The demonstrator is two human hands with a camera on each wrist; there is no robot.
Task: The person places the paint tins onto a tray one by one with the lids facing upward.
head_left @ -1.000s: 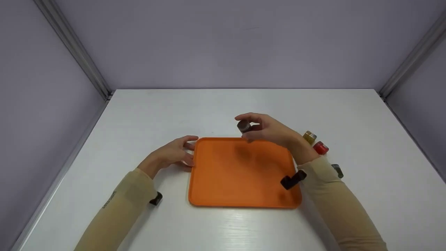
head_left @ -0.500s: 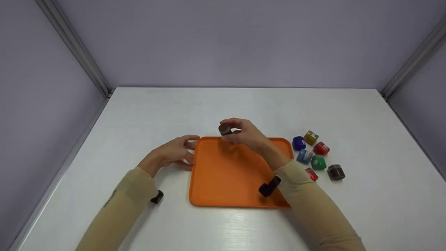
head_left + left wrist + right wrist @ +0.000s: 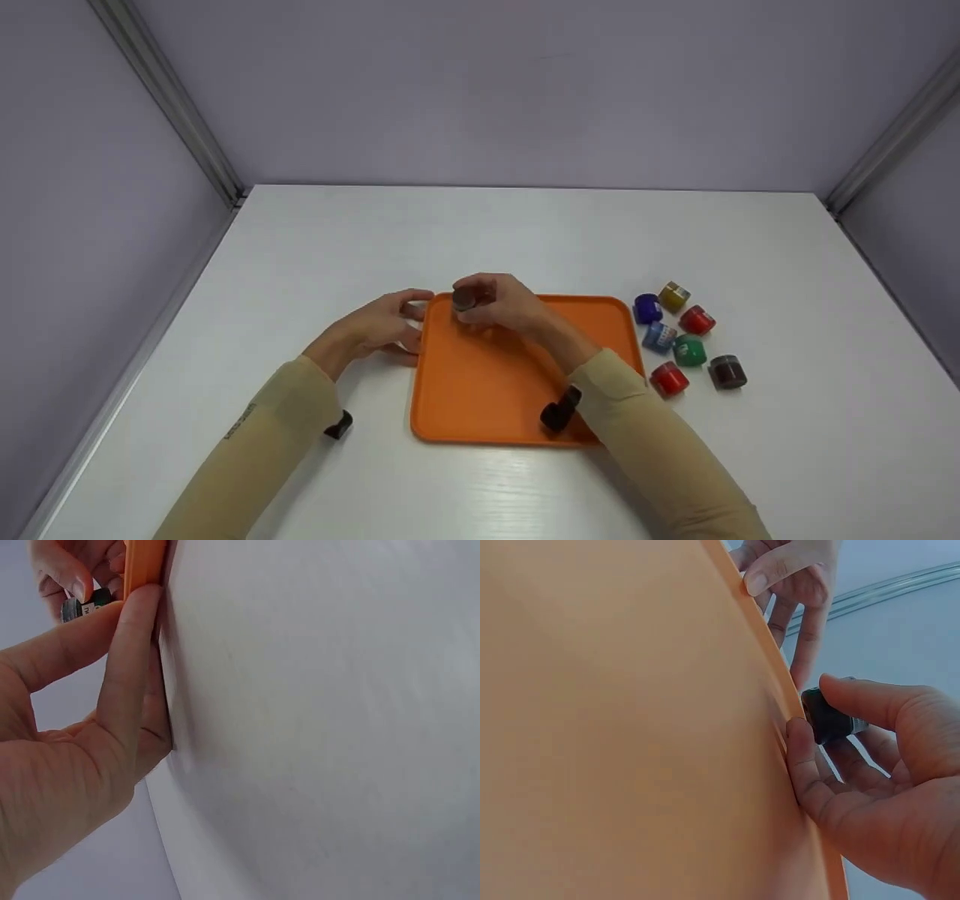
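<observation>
While right hand [image 3: 504, 304] pinches dark jar [image 3: 463, 300] over orange tray [image 3: 480, 390], left hand [image 3: 379, 326] fingers straight against tray edge

One orange tray [image 3: 480, 405] lies on one white table [image 3: 480, 232]. Eight small paint jars appear in all: seven stand on the table to the tray's right, namely one blue [image 3: 646, 307], one yellow [image 3: 673, 295], two red [image 3: 697, 320] [image 3: 669, 379], one light blue [image 3: 659, 336], one green [image 3: 688, 350] and one brown [image 3: 727, 372]. The eighth jar, one dark jar [image 3: 464, 299], is at the tray's far left corner, where two hands [image 3: 382, 326] [image 3: 504, 301] and two beige sleeves [image 3: 255, 442] [image 3: 660, 442] are also counted.
</observation>
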